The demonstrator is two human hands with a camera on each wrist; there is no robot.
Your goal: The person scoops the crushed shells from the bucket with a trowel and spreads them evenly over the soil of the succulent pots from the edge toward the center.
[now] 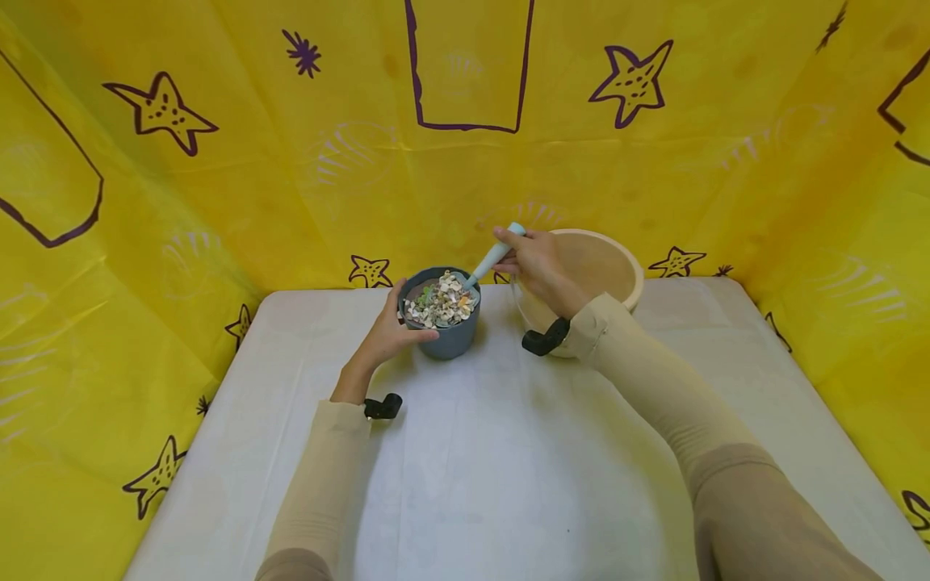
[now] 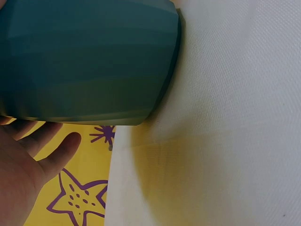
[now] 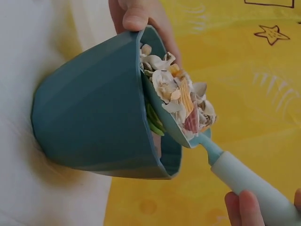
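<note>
My left hand (image 1: 388,332) holds a dark blue-green faceted plant pot (image 1: 446,347) at its rim, thumb on the near side and fingers at the far side. The pot stands upright on the white tabletop. In my right hand (image 1: 543,262) is the handle of a pale blue garden trowel (image 3: 254,186). Its blade, heaped with seashells and shell pieces (image 3: 181,96), lies over the pot's mouth and partly inside it. Under the blade, green leaves (image 3: 154,120) show in the pot. The left wrist view shows the pot's side wall and base (image 2: 94,66).
A large round tub (image 1: 634,294) with a cream rim stands just right of the pot, partly hidden behind my right hand and sleeve. White cloth covers the table (image 1: 472,468). Yellow sheets (image 1: 465,177) with drawn starfish enclose it at the back and sides.
</note>
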